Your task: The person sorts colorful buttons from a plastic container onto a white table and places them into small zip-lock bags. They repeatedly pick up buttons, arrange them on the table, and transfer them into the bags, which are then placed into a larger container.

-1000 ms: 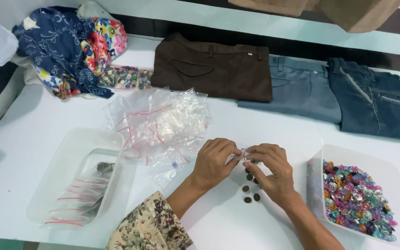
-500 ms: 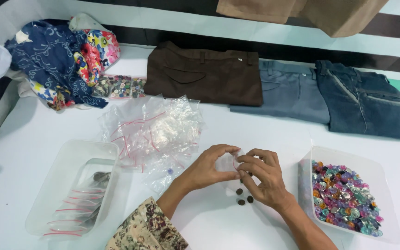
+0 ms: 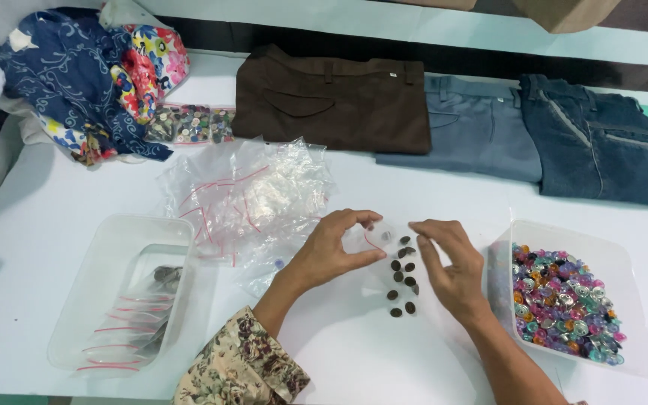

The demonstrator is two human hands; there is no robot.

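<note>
Head view looks down on a white surface (image 3: 54, 187) where two bare hands work near the centre. Left hand (image 3: 335, 251), its forearm in a floral-patterned sleeve (image 3: 241, 367), has its grip pinching a small clear zip bag (image 3: 375, 238) with a red seal line, thumb below and fingers curled over the top. Right hand (image 3: 448, 262) sits at 3 o'clock from that bag, its grip pressed together at the fingertips (image 3: 416, 227), just beside the bag's edge; whether something small is held between them cannot be told. Directly below the bag, at 6 o'clock, a loose cluster of dark brown buttons (image 3: 401, 281) lies on the surface between the two hands.

At 9 o'clock from the hands is a heap of empty clear zip bags (image 3: 249, 199). Farther toward 8 o'clock stands a clear plastic tub (image 3: 103, 240) holding filled bags. At 3 o'clock a second clear tub (image 3: 631, 259) holds many-coloured shiny buttons (image 3: 564, 304). Along 12 o'clock lie folded brown trousers (image 3: 331, 101), grey-blue trousers (image 3: 474, 127) and dark jeans (image 3: 601, 142). At 10 o'clock is a pile of patterned blue and floral cloth (image 3: 91, 75), with a packet of mixed buttons (image 3: 193, 124) beside it.
</note>
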